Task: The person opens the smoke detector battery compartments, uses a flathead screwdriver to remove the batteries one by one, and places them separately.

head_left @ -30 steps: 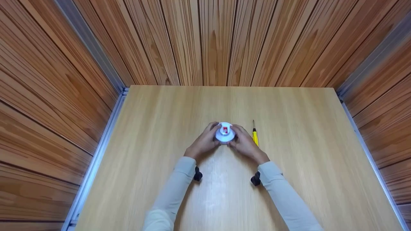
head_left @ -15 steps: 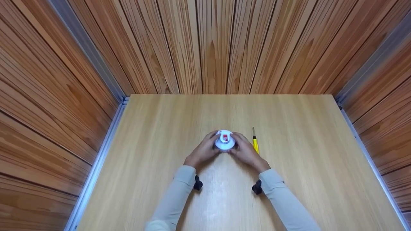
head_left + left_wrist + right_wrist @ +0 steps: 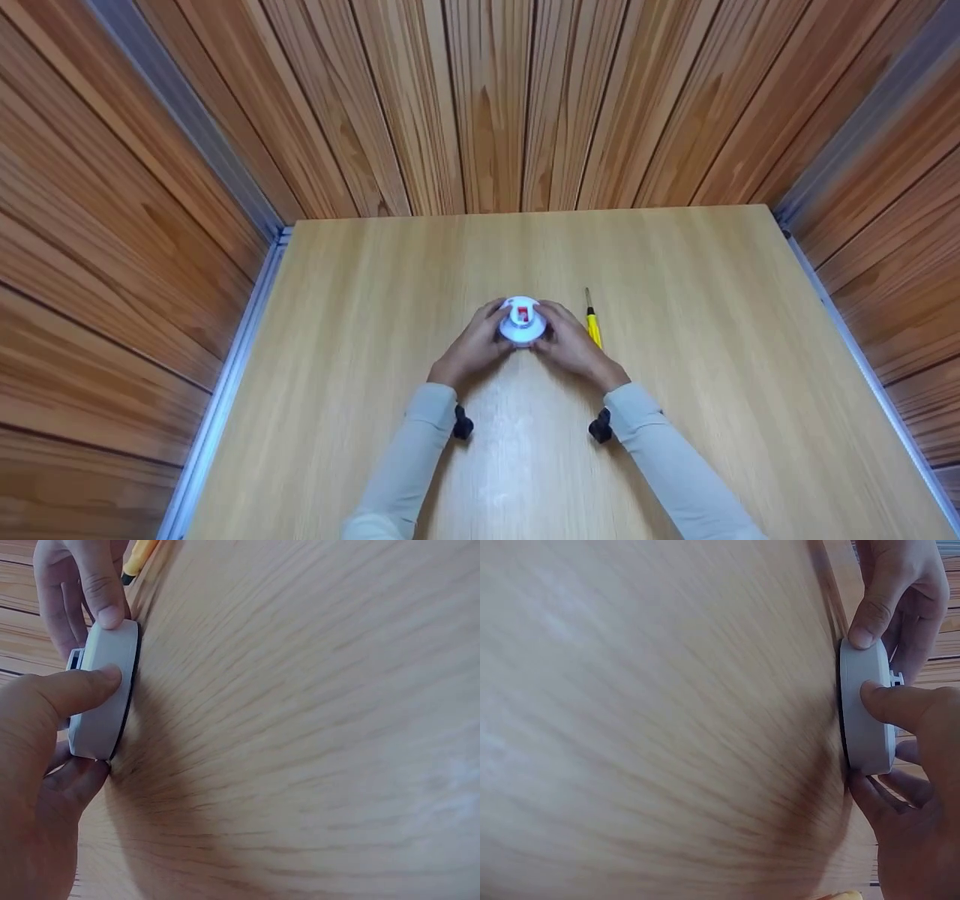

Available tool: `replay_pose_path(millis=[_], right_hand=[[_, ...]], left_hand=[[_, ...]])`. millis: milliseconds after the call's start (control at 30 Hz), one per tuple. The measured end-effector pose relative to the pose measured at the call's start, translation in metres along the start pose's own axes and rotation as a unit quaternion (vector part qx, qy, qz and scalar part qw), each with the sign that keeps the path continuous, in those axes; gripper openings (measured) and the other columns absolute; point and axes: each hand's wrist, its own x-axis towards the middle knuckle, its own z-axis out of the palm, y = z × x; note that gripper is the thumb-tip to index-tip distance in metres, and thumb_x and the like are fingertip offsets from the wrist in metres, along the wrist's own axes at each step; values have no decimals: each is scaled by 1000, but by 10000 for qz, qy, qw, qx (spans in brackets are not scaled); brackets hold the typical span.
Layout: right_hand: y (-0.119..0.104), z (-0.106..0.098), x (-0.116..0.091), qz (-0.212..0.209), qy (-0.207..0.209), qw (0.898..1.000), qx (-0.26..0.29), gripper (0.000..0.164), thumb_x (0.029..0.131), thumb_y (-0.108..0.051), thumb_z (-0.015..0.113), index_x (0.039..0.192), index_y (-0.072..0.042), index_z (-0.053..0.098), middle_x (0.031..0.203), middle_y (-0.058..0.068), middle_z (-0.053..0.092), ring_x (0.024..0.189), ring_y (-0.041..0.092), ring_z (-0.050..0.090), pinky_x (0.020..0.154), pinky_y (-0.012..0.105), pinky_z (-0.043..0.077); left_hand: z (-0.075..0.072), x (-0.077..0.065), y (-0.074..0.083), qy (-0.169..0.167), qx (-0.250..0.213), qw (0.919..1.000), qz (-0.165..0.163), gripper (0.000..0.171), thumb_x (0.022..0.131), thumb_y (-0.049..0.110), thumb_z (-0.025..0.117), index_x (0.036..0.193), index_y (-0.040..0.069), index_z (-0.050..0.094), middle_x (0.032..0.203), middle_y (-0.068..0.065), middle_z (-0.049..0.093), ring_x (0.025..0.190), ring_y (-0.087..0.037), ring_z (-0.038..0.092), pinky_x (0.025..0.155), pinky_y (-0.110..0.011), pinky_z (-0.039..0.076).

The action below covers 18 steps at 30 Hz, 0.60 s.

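A round white device (image 3: 523,334) with a red piece in a small raised part on top sits on the table at the middle of the head view. My left hand (image 3: 472,343) grips its left side and my right hand (image 3: 574,345) its right side. Seen from the left wrist, the device (image 3: 101,716) has a smooth pale side wall and a thin dark bottom edge. Both thumbs press on that wall, while other fingers curl round the far side. From the right wrist, the device (image 3: 865,727) shows a small clip-like part on its top. Its underside is hidden.
A screwdriver (image 3: 592,326) with a yellow handle lies just right of my right hand, its tip pointing away. The wooden table (image 3: 360,300) runs back to a plank wall (image 3: 495,112), with metal rails (image 3: 225,397) along its sides.
The head view shifts and tilts slightly. Both hands keep their hold on the white device, which stays in about the same place on the table.
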Motion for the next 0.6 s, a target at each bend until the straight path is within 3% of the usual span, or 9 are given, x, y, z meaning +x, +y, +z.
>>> replay_pose_path(millis=[100,433,600], right_hand=[[-1,-1,-1,-18,13,10000,-17,69,101,-13,73,161,-2,41,169,18,37,158,37,36,129,50,32],[-2,-1,-3,285,-94,9992,266,63,105,-15,67,162,-8,43,173,14,31,161,36,29,131,50,28],[-1,-6,-4,201,-6,9991,385,63,102,-11,69,160,-5,45,173,17,31,161,39,30,131,50,28]], left_hand=[[0,1,1,43,67,9999,89,69,103,20,73,163,8,41,172,-18,30,161,-36,29,131,-46,31],[0,-2,5,-75,-235,9990,-386,69,105,20,68,166,13,37,176,-12,23,163,-32,25,131,-45,27],[1,2,8,-43,-453,9980,-435,67,105,22,68,165,12,40,176,-12,24,163,-31,26,132,-45,27]])
